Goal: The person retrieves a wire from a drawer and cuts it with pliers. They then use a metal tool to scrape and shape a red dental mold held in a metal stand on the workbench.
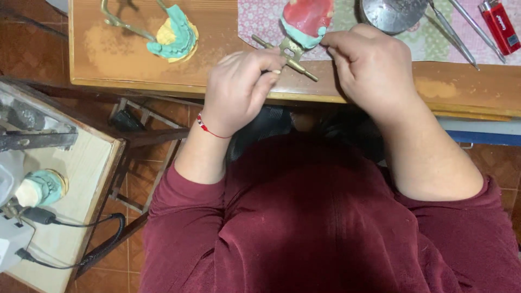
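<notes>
My left hand (pixel 239 89) grips the brass frame (pixel 287 56) of a small dental articulator at the wooden table's near edge. On that frame sits a teal plaster cast topped with red wax (pixel 306 19). My right hand (pixel 369 65) pinches the cast's right side with thumb and forefinger. A red string bracelet (pixel 209 127) circles my left wrist. Both maroon sleeves are pushed up my forearms.
A second teal-and-yellow cast (pixel 175 35) on a brass frame lies at the table's back left. A metal bowl (pixel 393 13), thin metal tools (pixel 453 35) and a red lighter (pixel 500 26) lie on a patterned cloth at right. A low side table (pixel 81 179) at left bears a machine with cables.
</notes>
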